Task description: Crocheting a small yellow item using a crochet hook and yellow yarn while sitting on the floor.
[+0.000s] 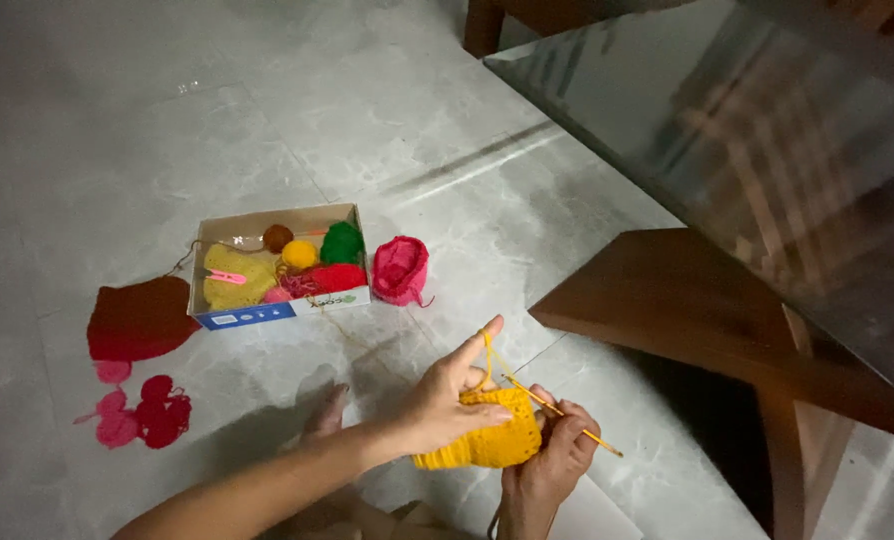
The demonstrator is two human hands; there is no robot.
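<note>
- Left hand [445, 398] pinches the yellow piece [487, 438], forefinger raised with yarn [488, 352] over it.
- Right hand [557, 455] is closed on the hook [567, 420] and the piece's right edge (near centre, above the floor [167, 100]).
- A small cup-like shape is made; the yarn runs on to the far-left box [267, 315], so it looks unfinished.

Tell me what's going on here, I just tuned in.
A person seated on the tiled floor is crocheting. The left hand grips a yellow crocheted piece, its forefinger raised with yellow yarn looped over it. The right hand holds a crochet hook at the piece's edge. Ahead sits a cardboard box of yarn balls, with a pink knitted piece and dark red piece beside it.
</note>
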